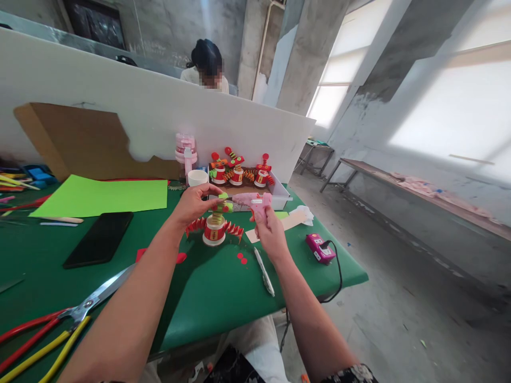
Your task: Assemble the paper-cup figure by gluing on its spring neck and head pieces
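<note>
My right hand (pixel 268 230) is closed around the grip of a pink glue gun (pixel 252 201), whose nozzle points left at a small green piece (pixel 223 196). My left hand (pixel 196 202) pinches that green piece on top of a paper-cup figure (pixel 214 229) with a red band and folded red paper arms. The figure stands upright on the green table (pixel 207 298), right below both hands.
A white tray (pixel 279 196) with three finished figures stands behind. A pink bottle (pixel 186 154) and white cup (pixel 197 177) are beside it. A black phone (pixel 99 238), green paper (pixel 104 196), scissors (pixel 85 307), a pen (pixel 264 271) and a pink plug (pixel 320 248) lie about. Another person sits beyond the white partition (pixel 159 111).
</note>
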A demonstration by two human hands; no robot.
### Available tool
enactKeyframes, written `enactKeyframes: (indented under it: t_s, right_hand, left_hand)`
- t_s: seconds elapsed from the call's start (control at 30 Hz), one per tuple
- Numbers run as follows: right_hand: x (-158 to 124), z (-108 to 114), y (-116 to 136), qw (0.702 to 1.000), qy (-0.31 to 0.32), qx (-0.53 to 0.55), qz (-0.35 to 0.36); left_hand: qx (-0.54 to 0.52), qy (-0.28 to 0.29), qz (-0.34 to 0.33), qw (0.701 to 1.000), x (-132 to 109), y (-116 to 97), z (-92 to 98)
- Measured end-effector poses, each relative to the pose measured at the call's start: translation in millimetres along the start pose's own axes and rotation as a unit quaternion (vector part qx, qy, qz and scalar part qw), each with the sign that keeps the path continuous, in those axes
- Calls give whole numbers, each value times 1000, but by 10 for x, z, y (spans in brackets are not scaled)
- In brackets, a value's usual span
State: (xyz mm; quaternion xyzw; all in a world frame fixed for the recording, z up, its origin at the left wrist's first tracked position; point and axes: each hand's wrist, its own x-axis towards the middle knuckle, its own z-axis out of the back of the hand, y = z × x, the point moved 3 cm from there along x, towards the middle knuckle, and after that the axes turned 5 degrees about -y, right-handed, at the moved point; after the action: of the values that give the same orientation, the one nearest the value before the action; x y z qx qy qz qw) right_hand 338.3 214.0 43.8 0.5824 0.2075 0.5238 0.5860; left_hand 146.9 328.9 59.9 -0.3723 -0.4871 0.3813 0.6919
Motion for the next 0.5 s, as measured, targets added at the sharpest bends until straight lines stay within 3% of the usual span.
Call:
enactKeyframes:
  t_s: [0.1,0.2,0.37,0.5]
  right_hand:
    - [-3,54,31,1000,-13,9,-9]
    - [-16,85,26,992,-17,94,-82]
    - [-46,78,-62,936,13,245,-251]
    - [-86,153,-103,905,28,306,-293]
  left_hand:
    - [-9,0,2,1000,5,12,-3]
    - [-35,-8,2,999,19,39,-13]
    - [-86,-11,23,996,29,101,-43]
    - [-115,-16,34,993,28,135,-42]
